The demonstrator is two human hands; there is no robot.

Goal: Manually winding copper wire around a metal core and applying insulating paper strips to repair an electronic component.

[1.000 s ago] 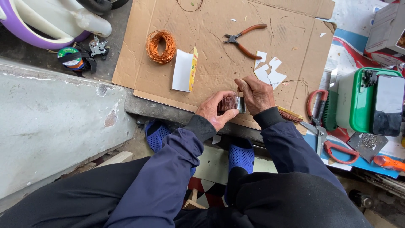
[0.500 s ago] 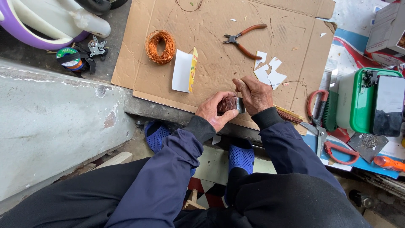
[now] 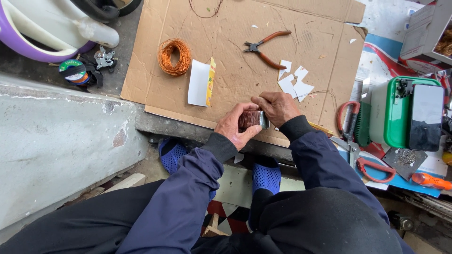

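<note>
Holding the small copper coil block (image 3: 250, 119) over the cardboard sheet's (image 3: 235, 28) near edge, the left hand (image 3: 234, 128) grips it tight, while the right hand (image 3: 278, 107) pinches its metal end. Nothing has moved; both hands stay put, same as before.

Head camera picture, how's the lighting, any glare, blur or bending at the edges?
Head view: soft, even daylight with faint shadows on the flat brown cardboard sheet; a mild sheen on the dark phone screen; the left hand and right hand around the small brown wound coil block are sharp; edges bow slightly, wide-angle.
</note>
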